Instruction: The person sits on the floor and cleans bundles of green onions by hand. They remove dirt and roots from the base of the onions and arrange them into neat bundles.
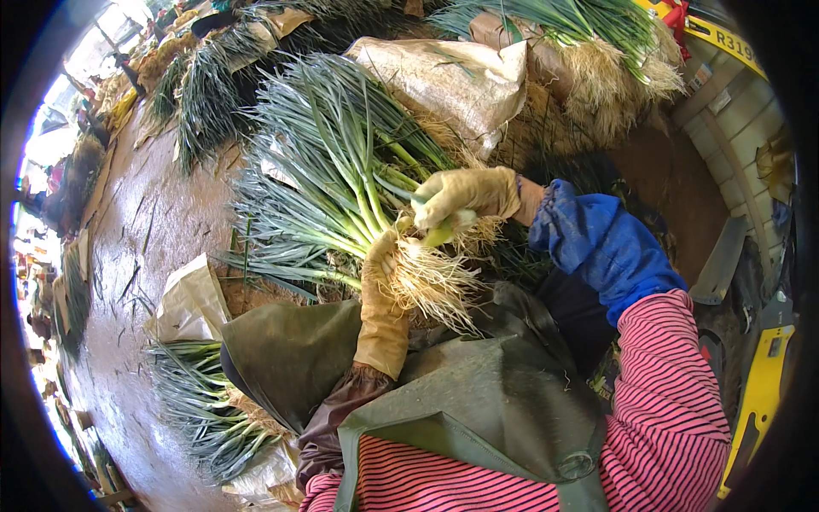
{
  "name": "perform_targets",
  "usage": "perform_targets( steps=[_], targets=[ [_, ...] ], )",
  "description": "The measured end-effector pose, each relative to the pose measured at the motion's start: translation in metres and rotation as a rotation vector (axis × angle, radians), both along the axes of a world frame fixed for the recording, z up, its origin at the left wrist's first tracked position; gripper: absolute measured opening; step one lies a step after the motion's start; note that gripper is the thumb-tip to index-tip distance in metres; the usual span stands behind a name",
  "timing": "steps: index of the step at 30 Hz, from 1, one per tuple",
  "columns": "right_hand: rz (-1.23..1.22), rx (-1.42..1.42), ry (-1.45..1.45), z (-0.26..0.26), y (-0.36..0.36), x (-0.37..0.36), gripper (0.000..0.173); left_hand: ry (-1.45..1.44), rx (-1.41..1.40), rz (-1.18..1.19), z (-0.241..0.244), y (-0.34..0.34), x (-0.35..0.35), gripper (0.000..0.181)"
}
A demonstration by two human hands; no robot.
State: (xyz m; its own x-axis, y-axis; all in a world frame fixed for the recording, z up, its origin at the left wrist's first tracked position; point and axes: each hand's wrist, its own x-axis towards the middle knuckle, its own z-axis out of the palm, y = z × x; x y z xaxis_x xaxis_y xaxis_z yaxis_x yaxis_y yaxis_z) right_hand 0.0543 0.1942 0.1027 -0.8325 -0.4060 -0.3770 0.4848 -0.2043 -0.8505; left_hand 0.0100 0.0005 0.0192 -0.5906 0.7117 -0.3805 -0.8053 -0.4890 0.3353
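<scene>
My left hand (379, 272), in a tan rubber glove, is wrapped around several green onions (365, 192) just above their roots. Their white stringy roots (435, 278) fan out towards my lap, and their long leaves spread away over a larger heap of green onions (313, 137). Just above the roots is my right hand (466, 197), also gloved, with its fingers curled around a pale yellow-green strip of onion leaf (439, 234). The fingertips partly hide this strip. An olive-green waterproof apron (486, 390) covers my lap below the roots.
Beyond the heap lies a soiled white woven sack (448, 80), with more green onions (595, 57) behind it. Another bundle (211, 397) is at my left side. Wet floor (147, 256) stretches along the left. Yellow plastic parts (761, 384) stand at the right.
</scene>
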Motion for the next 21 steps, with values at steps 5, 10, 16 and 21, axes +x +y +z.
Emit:
perform_targets(
  steps=[5, 10, 16, 21],
  targets=[
    [-0.273, 0.181, 0.322, 0.025, 0.036, -0.013, 0.025, 0.089, 0.065, -0.147, -0.021, -0.012, -0.011, 0.038],
    [-0.601, 0.656, 0.052, -0.098, 0.142, -0.028, 0.022, 0.192, 0.178, -0.282, -0.022, 0.001, -0.008, 0.040],
    [-0.194, 1.728, -0.081, -0.119, 0.089, -0.034, 0.039, 0.270, -0.175, -0.099, -0.035, 0.001, -0.009, 0.027],
    [-0.094, 1.327, -0.357, -0.111, 0.109, -0.033, 0.043, 0.329, -0.233, -0.125, -0.066, 0.002, -0.022, 0.026]
  ],
)
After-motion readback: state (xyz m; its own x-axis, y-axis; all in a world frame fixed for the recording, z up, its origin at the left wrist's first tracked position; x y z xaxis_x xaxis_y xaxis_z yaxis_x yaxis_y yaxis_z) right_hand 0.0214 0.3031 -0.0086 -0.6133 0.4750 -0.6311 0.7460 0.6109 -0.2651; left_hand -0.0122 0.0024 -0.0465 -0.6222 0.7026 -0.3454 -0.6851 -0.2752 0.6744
